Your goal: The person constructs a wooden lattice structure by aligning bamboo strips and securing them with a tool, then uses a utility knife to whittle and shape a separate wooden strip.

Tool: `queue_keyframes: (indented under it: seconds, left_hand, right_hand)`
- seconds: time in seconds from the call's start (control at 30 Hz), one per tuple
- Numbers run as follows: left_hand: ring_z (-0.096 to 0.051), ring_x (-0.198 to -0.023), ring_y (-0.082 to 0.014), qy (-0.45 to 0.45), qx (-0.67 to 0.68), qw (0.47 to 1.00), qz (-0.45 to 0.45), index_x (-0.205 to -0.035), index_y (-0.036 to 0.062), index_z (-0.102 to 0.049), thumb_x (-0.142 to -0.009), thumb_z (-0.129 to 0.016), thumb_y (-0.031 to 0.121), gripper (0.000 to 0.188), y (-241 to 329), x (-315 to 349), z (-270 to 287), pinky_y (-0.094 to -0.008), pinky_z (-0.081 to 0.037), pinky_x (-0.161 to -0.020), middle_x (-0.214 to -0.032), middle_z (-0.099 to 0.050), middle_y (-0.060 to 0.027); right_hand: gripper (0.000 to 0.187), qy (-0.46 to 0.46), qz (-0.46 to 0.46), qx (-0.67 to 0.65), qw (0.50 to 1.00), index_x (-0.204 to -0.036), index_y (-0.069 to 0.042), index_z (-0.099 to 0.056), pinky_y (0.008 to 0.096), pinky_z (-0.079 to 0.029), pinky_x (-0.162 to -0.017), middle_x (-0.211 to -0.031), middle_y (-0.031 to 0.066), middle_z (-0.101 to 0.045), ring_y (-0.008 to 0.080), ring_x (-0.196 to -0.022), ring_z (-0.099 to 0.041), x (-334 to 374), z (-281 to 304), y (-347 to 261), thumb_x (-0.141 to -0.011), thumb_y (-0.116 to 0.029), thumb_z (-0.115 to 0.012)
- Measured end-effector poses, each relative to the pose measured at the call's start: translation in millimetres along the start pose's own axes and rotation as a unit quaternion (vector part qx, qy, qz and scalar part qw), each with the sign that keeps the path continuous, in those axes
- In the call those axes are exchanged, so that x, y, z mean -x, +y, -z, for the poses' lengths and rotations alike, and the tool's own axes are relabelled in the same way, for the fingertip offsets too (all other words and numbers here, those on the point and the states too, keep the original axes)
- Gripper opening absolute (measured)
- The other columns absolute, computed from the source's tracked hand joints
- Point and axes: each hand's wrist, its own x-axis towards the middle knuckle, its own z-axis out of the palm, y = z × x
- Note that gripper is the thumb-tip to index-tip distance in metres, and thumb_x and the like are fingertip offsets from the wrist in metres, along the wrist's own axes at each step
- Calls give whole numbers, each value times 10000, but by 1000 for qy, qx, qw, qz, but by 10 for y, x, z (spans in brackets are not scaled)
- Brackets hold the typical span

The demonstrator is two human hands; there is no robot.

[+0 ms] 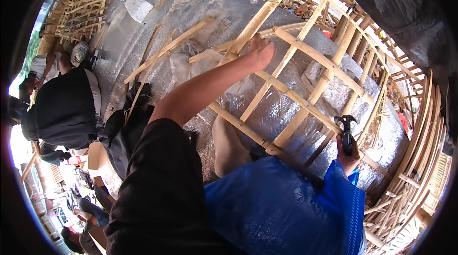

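2 bare hands are at the bamboo frame (305,48), which spans the space between them: the left hand (262,55) has bent fingers beside a pole, and whether they clamp it cannot be told, while the right hand (348,158) is clamped on the black hammer (347,141). Silver sheeting (284,109) lies beneath the frame; blue material (276,202) lies left of and below the right hand.

The left forearm (210,82) reaches forward, the left hand (263,53) curled, the right hand (348,158) clenched.
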Motion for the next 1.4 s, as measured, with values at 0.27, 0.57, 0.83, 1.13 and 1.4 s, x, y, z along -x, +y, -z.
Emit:
queue_keyframes:
  seconds: [0.27, 0.57, 0.83, 1.13, 1.4]
  left_hand:
    - [-693, -806, -370, 69, 217, 973, 41, -790, 5, -714, -885, -533, 224, 300, -69, -47, -142, -440, -535, -711, -828, -692, -216]
    - [-646, -787, -445, 140, 329, 927, 111, -804, -17, -639, -905, -416, 224, 343, -252, -32, -321, -519, -502, -720, -857, -642, -291]
    - [-657, -772, -364, 125, 247, 961, 14, -815, 28, -629, -886, -495, 104, 170, -269, -100, -429, -496, -513, -657, -817, -648, -206]
    - [-692, -779, -395, 54, 255, 961, 92, -756, -57, -650, -765, -668, 105, 163, -228, -163, -123, -470, -543, -679, -771, -665, -271]
    - [-684, -727, -380, 131, 291, 939, 131, -712, 6, -646, -812, -635, 129, 159, -479, -256, -537, -474, -525, -624, -730, -672, -202]
  right_hand:
    - [374, 7, 20, -15, 1000, -1059, -33, -728, 270, -527, -684, -825, 62, -742, 90, -738, -665, -21, -4, 37, -758, -212, -860]
    - [383, -6, -28, -42, 999, -1060, -11, -720, 270, -523, -731, -862, 46, -736, 83, -772, -642, 14, -59, 139, -750, -184, -865]
    - [444, -16, -66, 42, 997, -1054, 10, -719, 296, -543, -736, -882, 108, -747, 113, -774, -664, 7, 63, -108, -703, -197, -895]
    - [436, -6, -39, 29, 999, -1074, -70, -726, 299, -549, -658, -793, 93, -740, 111, -724, -699, -10, 121, -55, -742, -315, -866]
    - [433, -20, -35, 47, 998, -1116, -57, -717, 285, -541, -686, -852, 112, -745, 117, -763, -687, -63, 19, -107, -760, -261, -857]
